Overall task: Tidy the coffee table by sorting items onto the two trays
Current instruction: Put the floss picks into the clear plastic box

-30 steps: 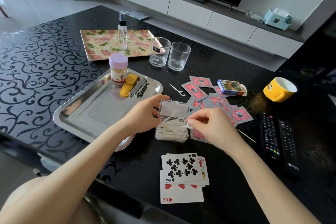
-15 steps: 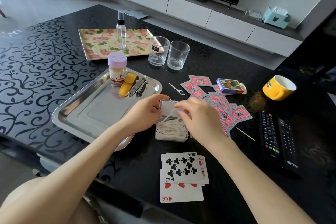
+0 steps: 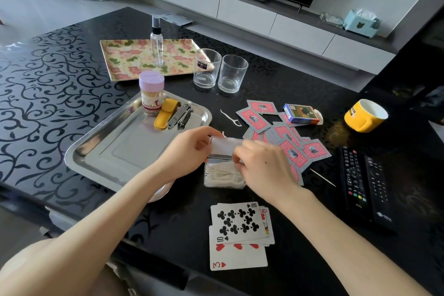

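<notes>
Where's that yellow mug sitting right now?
In the head view, the yellow mug stands on the right side of the black coffee table, just beyond the two remote controls and to the right of the blue card box.

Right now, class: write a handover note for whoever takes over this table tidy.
Hands: left hand grips the lid of the floss box; right hand pinches its other end.
Done: toothpick jar, yellow case, nail clippers on steel tray; spray bottle on floral tray.
To do: shut and tray the box; loose floss pick, glasses, cards, card box, mug, remotes lie on the table.
</notes>
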Tool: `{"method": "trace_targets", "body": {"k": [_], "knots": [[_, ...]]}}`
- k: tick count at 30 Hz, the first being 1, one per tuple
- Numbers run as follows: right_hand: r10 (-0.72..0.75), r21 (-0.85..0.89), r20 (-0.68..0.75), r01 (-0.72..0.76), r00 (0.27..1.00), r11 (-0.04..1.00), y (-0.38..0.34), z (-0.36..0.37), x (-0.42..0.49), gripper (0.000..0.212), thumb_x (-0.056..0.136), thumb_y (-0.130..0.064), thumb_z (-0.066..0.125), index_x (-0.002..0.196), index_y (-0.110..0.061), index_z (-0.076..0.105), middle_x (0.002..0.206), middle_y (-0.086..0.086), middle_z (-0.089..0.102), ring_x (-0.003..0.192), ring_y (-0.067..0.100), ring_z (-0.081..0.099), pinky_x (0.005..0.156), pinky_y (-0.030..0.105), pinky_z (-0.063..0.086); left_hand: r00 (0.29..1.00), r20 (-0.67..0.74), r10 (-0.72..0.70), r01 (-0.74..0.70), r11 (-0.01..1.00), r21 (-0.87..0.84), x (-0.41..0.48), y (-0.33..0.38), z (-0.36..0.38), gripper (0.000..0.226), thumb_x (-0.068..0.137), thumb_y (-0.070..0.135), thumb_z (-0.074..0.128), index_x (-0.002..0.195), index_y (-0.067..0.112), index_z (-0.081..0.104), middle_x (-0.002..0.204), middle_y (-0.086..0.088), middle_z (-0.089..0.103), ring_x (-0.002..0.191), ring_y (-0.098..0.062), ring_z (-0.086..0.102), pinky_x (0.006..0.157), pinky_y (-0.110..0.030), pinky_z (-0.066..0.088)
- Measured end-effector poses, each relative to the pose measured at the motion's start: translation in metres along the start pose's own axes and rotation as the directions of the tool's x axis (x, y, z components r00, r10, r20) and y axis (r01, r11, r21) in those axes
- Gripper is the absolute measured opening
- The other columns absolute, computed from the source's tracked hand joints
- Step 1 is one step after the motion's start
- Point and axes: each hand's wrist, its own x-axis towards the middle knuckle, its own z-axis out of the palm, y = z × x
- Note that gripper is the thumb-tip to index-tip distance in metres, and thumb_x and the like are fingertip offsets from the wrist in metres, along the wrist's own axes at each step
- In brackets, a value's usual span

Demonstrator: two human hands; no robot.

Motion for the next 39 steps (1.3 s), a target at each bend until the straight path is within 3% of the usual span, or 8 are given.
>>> {"method": "trace_targets", "body": {"k": [3, 6, 12, 21, 25, 28, 32, 39], "knots": [[0.044, 0.169, 0.031, -0.049, 0.999, 0.984, 0.002, -0.017, -0.007, 0.006, 0.074, -0.014, 0.074, 0.073, -0.02, 0.071, 0.069, -0.007, 0.064, 0.061, 0.012, 0.058, 0.052, 0.021, 0.037, 0.999, 0.037, 0.009, -0.009, 1.0, -0.016, -0.003, 0.001, -0.003, 0.031, 0.087, 0.006, 0.055, 0.098, 0.033, 0.064, 0.087, 0.003, 0.065, 0.079, -0.011, 0.065, 0.079, -0.027, 0.053], [0.287, 0.441, 0.018, -0.265, 0.958, 0.857, 0.017, -0.034, 0.01, 0.01, 0.086, -0.02, 0.062, 0.082, -0.02, 0.071, 0.075, -0.01, 0.066, 0.068, 0.006, 0.057, 0.06, 0.022, 0.045, 0.993, 0.119, 0.015, -0.008, 0.998, -0.06, -0.008, 0.004, -0.007, 0.023, 0.088, 0.011, 0.059, 0.094, 0.03, 0.068, 0.095, 0.01, 0.071, 0.084, 0.0, 0.065, 0.079, -0.017, 0.048], [0.443, 0.216, 0.34, -0.528, 0.829, 0.821, 0.057, 0.014, 0.075, 0.034, 0.089, -0.033, 0.06, 0.119, -0.016, 0.062, 0.11, 0.002, 0.066, 0.105, 0.021, 0.059, 0.083, 0.033, 0.046, 0.979, 0.203, 0.031, -0.005, 0.992, -0.128, -0.014, 0.007, -0.012, 0.024, 0.087, 0.012, 0.063, 0.09, 0.035, 0.069, 0.097, 0.011, 0.072, 0.089, -0.001, 0.066, 0.086, -0.02, 0.051], [0.488, 0.12, 0.418, -0.579, 0.767, 0.807, 0.065, 0.059, 0.117, 0.017, 0.087, -0.017, 0.057, 0.092, -0.009, 0.071, 0.1, 0.008, 0.069, 0.098, 0.028, 0.061, 0.075, 0.032, 0.048, 0.973, 0.227, 0.034, -0.003, 0.991, -0.134, -0.002, 0.009, -0.022, 0.02, 0.087, 0.011, 0.063, 0.097, 0.027, 0.07, 0.099, 0.007, 0.072, 0.091, -0.005, 0.067, 0.09, -0.027, 0.052], [0.447, 0.3, 0.398, -0.574, 0.801, 0.762, 0.056, 0.042, 0.104, 0.023, 0.087, -0.015, 0.055, 0.072, -0.001, 0.064, 0.067, 0.0, 0.059, 0.067, 0.014, 0.052, 0.065, 0.03, 0.04, 0.976, 0.214, 0.03, -0.009, 0.995, -0.1, 0.003, 0.007, -0.026, 0.02, 0.087, 0.012, 0.063, 0.097, 0.027, 0.07, 0.097, 0.006, 0.073, 0.089, -0.007, 0.068, 0.089, -0.029, 0.053], [0.336, 0.37, 0.462, -0.523, 0.82, 0.768, 0.039, 0.032, 0.085, 0.019, 0.082, -0.012, 0.059, 0.069, -0.003, 0.07, 0.072, 0.009, 0.067, 0.065, 0.015, 0.054, 0.066, 0.033, 0.046, 0.977, 0.211, 0.043, -0.026, 0.996, -0.081, 0.003, 0.005, -0.025, 0.021, 0.087, 0.013, 0.063, 0.094, 0.032, 0.069, 0.095, 0.008, 0.073, 0.087, -0.005, 0.067, 0.087, -0.027, 0.053], [0.307, 0.256, 0.379, -0.418, 0.873, 0.872, 0.027, 0.039, 0.079, 0.007, 0.086, -0.008, 0.061, 0.086, -0.007, 0.068, 0.099, 0.005, 0.062, 0.098, 0.016, 0.053, 0.076, 0.026, 0.039, 0.973, 0.221, 0.058, -0.048, 0.997, -0.053, 0.002, 0.002, -0.024, 0.022, 0.086, 0.011, 0.063, 0.094, 0.029, 0.07, 0.093, 0.01, 0.072, 0.086, -0.005, 0.067, 0.088, -0.029, 0.053], [0.353, 0.261, 0.376, -0.464, 0.856, 0.846, 0.027, 0.041, 0.088, 0.027, 0.082, 0.007, 0.052, 0.104, -0.003, 0.067, 0.108, 0.01, 0.065, 0.103, 0.025, 0.06, 0.084, 0.034, 0.051, 0.978, 0.204, 0.046, -0.036, 0.998, -0.052, 0.001, -0.001, -0.024, 0.024, 0.085, 0.013, 0.065, 0.092, 0.036, 0.069, 0.096, 0.011, 0.072, 0.09, -0.004, 0.066, 0.09, -0.034, 0.052]]}}
